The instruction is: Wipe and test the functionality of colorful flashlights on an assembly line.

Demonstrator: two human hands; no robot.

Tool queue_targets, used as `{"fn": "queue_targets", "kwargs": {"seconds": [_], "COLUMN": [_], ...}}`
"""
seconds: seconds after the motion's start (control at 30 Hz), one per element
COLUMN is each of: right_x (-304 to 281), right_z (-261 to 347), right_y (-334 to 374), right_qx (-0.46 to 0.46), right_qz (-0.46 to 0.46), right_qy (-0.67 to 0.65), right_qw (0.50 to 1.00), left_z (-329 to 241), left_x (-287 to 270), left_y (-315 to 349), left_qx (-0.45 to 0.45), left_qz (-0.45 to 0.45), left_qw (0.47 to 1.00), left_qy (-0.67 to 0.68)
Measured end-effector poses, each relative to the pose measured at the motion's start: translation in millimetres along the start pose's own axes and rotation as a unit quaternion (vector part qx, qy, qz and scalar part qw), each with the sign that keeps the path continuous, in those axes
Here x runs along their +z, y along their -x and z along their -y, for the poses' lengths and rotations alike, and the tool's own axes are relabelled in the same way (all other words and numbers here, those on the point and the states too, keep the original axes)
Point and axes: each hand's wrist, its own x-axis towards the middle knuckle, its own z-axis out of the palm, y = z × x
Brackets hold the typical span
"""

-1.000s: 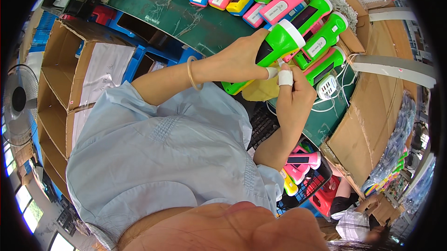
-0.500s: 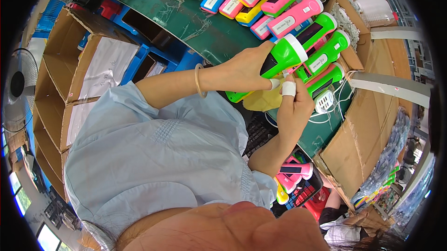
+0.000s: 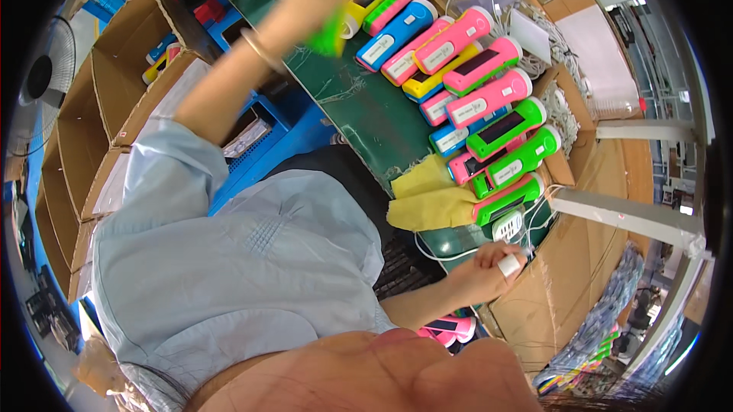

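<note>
My left hand [image 3: 309,3] is raised over the far left end of the workbench, blurred by motion. It is closed round a green flashlight [image 3: 330,39]. My right hand [image 3: 489,268] is near the bench's near edge with its fingers curled in and white tape round one finger. White cable runs close to its fingertips, but what they pinch is hidden. Just beyond that hand sits a white multi-port USB charger [image 3: 508,224]. Beside the charger lie a green-and-pink flashlight [image 3: 510,200] and a yellow cloth [image 3: 431,202].
Several pink, blue, yellow and green flashlights [image 3: 450,49] lie in a row on the green bench top [image 3: 355,118]. A carton of white cables [image 3: 561,110] stands behind them. Cardboard compartments [image 3: 114,84] rise on the left, and a metal post [image 3: 626,213] on the right.
My left hand has carried the green flashlight from the bench's near part to its far left. My right hand has come away from the flashlight, toward the near edge. The view has shifted.
</note>
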Motion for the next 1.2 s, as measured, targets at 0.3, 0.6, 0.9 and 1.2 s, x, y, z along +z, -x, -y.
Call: {"fn": "queue_targets", "kwargs": {"seconds": [0.3, 0.6, 0.9, 1.2], "right_x": [20.7, 15.6, 14.2, 80.9], "right_z": [-19.8, -47.8, -37.2, -12.2], "right_y": [-4.8, -4.6, -13.0, -62.1], "right_qx": [0.092, 0.101, 0.156, 0.119], "right_qz": [0.049, 0.244, 0.231, 0.243], "right_qy": [0.146, 0.222, 0.147, 0.114], "right_qw": [0.984, 0.938, 0.949, 0.956], "left_z": [61.6, 30.7, -2.6, -40.6], "left_x": [-39.0, 165.3, 142.1, 79.7], "left_y": [-184.4, -238.7, -177.6, 47.1], "left_qx": [0.182, -0.006, 0.394, 0.591], "left_qz": [-0.142, 0.237, -0.023, 0.074], "left_qw": [0.973, 0.939, 0.882, 0.769], "left_qy": [-0.027, -0.251, -0.258, -0.233]}}
